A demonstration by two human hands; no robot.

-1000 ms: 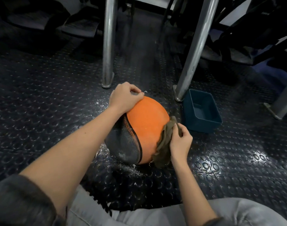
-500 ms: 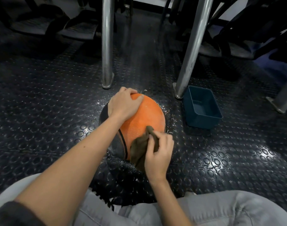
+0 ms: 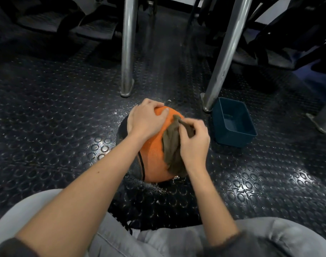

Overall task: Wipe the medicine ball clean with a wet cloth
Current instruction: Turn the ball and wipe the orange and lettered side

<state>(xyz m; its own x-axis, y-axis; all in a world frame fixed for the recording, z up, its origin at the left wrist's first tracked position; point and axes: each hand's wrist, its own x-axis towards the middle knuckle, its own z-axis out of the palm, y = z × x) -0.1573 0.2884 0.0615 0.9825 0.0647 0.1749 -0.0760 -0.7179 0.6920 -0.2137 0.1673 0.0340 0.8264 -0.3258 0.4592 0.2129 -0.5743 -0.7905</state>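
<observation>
An orange and black medicine ball [image 3: 152, 160] sits on the studded rubber floor in front of my knees. My left hand [image 3: 145, 121] lies over its top with the fingers curved round the far side, steadying it. My right hand [image 3: 192, 143] holds a bunched brown cloth [image 3: 171, 147] against the ball's upper right face. The cloth hangs down the orange panel under my palm. Much of the ball's black panel is hidden behind my left forearm.
A dark blue plastic tub [image 3: 232, 123] stands on the floor just right of the ball. Two metal frame legs [image 3: 127, 52] [image 3: 223, 58] rise behind the ball, and another [image 3: 323, 119] at the far right. Water drops glint on the floor [image 3: 65, 117] around the ball.
My right hand has carried the cloth from the ball's right side round its near face and up to the upper right. The ball has turned, showing more orange. My left hand stayed on top.
</observation>
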